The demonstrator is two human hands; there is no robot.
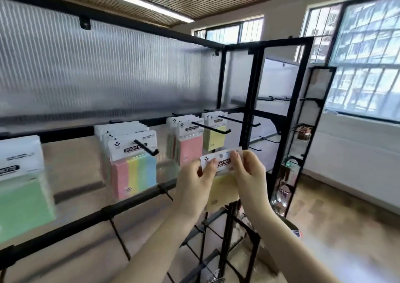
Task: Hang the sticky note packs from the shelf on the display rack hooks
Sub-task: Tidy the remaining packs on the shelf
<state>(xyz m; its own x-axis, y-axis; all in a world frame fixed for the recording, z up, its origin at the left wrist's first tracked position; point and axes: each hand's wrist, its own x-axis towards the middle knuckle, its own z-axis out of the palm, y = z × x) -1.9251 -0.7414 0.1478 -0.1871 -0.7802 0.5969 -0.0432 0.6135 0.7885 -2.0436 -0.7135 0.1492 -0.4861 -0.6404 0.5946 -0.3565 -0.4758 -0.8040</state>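
Hands first: my left hand (194, 181) and right hand (249, 170) pinch the white header card of a yellow sticky note pack (220, 185) between them, raised just below the hook (225, 130) of hanging yellow packs (214, 139). Its label seems to read "Sticky Notes", though blurred; the yellow pad hangs below my fingers.
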